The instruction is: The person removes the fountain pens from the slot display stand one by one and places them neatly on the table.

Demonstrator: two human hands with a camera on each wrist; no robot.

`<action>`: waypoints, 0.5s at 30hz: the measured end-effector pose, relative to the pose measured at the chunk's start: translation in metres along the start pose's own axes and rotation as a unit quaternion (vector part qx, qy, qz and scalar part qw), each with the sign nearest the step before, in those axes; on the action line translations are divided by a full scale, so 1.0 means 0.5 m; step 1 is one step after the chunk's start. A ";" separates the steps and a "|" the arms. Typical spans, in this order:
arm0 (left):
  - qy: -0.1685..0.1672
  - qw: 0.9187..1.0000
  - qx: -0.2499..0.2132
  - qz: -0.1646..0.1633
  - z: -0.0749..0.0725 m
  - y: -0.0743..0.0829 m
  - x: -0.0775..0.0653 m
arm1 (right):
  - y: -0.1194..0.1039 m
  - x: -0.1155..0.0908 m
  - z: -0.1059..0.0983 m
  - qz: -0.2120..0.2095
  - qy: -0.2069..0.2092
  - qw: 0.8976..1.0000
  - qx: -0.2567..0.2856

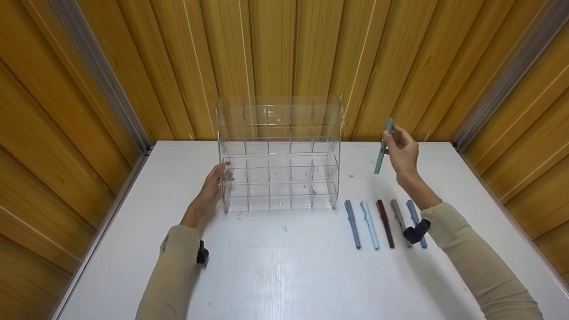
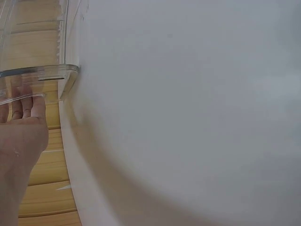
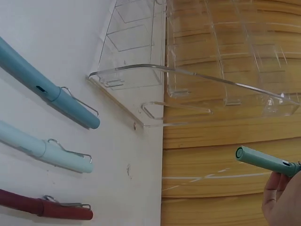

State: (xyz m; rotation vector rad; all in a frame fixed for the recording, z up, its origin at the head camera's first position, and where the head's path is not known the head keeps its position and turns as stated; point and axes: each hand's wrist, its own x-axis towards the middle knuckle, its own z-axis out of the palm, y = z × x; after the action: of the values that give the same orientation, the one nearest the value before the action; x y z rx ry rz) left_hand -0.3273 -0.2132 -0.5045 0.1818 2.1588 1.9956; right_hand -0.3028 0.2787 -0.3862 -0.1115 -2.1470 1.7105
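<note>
Sleeves: two beige sleeves are seen nearest the camera, each with a dark wrist-worn camera.
Right hand (image 1: 402, 151): raised above the table to the right of the organizer; a teal pen (image 1: 382, 146) is pinched near-upright between thumb and fingertips.
Left hand (image 1: 212, 189): laid with straight fingers against the left wall of the clear organizer (image 1: 279, 153); nothing is gripped.
Organizer: clear acrylic, stepped tiers divided into compartments, standing on the white table (image 1: 275, 266) near the wooden wall; every visible compartment appears empty.
Pens on table: five are laid side by side, right of the organizer: blue pen (image 1: 352, 223), light blue pen (image 1: 369, 224), dark red pen (image 1: 385, 222), brownish pen (image 1: 399, 219), another blue pen (image 1: 415, 221).
Progress (judged): no pen is housed yet; one lifted, five waiting.
</note>
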 end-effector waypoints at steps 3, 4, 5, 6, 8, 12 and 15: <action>0.007 1.000 -0.004 0.002 0.002 0.001 0.000 | 0.018 0.003 -0.023 0.023 0.002 1.000 -0.001; 0.009 1.000 -0.002 0.000 0.002 0.001 0.000 | 0.024 0.004 -0.031 0.031 0.005 0.999 -0.001; 0.009 1.000 0.000 -0.004 0.002 0.001 0.000 | 0.030 0.005 -0.038 0.039 0.008 0.999 -0.002; 0.009 1.000 0.002 -0.006 0.002 0.000 0.001 | 0.036 0.007 -0.044 0.047 0.011 0.999 -0.002; 0.008 1.000 0.007 -0.010 0.003 0.000 0.000 | 0.047 0.008 -0.058 0.060 0.022 0.998 -0.002; -0.001 1.000 0.004 -0.004 0.002 0.000 -0.001 | 0.064 0.010 -0.083 0.081 0.036 0.996 -0.002; -0.007 1.000 0.000 -0.003 0.001 0.001 -0.001 | 0.076 0.009 -0.101 0.100 0.041 0.994 -0.002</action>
State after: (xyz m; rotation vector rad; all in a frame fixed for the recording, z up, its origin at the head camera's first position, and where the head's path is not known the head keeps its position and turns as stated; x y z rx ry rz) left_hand -0.3266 -0.2129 -0.5041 0.1899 2.1490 1.9841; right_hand -0.2959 0.3360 -0.4122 -0.4027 -2.1401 1.7749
